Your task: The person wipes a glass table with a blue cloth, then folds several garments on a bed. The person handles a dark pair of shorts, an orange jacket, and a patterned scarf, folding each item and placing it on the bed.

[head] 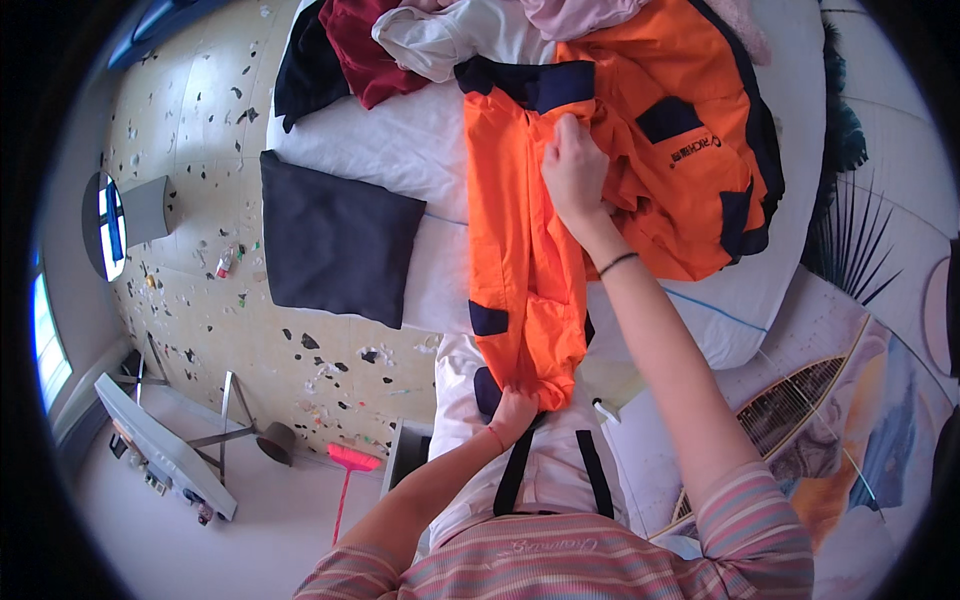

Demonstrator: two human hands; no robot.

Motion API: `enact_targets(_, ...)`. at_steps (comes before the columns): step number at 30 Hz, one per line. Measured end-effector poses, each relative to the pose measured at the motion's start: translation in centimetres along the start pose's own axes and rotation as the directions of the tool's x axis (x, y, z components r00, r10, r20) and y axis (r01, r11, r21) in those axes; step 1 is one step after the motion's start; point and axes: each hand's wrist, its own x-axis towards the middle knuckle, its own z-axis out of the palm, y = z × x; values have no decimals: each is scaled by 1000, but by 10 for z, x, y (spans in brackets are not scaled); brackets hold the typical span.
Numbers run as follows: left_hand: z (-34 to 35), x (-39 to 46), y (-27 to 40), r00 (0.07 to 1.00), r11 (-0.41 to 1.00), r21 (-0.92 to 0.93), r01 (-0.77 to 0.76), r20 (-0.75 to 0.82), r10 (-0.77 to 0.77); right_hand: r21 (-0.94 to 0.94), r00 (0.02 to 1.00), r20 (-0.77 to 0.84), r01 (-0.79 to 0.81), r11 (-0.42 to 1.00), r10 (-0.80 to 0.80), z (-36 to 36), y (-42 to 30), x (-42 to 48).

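Note:
An orange garment with dark navy patches lies lengthwise before me, from the bed down over my lap. My left hand grips its lower end, close to a navy patch. Farther up, my right hand is closed on the cloth just below the navy band; part of its fingers is hidden. Beside it on the right spreads a second orange piece with navy patches and printed writing, bunched where the two meet. To the left a dark grey, flat square of folded cloth or a cushion rests on the bed.
The bed has a white sheet. Maroon, black, white and pink clothes are heaped at its far side. Scraps litter the floor; a pink broom and a white table are at the left.

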Motion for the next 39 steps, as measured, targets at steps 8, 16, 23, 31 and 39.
enact_targets(8,-7,2,-14,999,982,-189,11,32,-5,141,993,-69,103,985,-94,-19,10,-19)
enact_targets(16,-52,-6,-66,904,850,-328,-412,-265,335,279,422,674,615,738,-606,-113,42,-209)
enact_targets(23,-84,28,-152,920,901,286,-326,-123,372,240,345,764,631,737,-545,-105,97,-254)
enact_targets(31,-84,73,-162,887,863,260,-432,-53,459,331,269,796,556,763,-542,-72,106,-214)
enact_targets(39,-136,45,-162,889,799,-422,-429,-43,455,467,305,849,-53,883,-431,-103,91,-214)
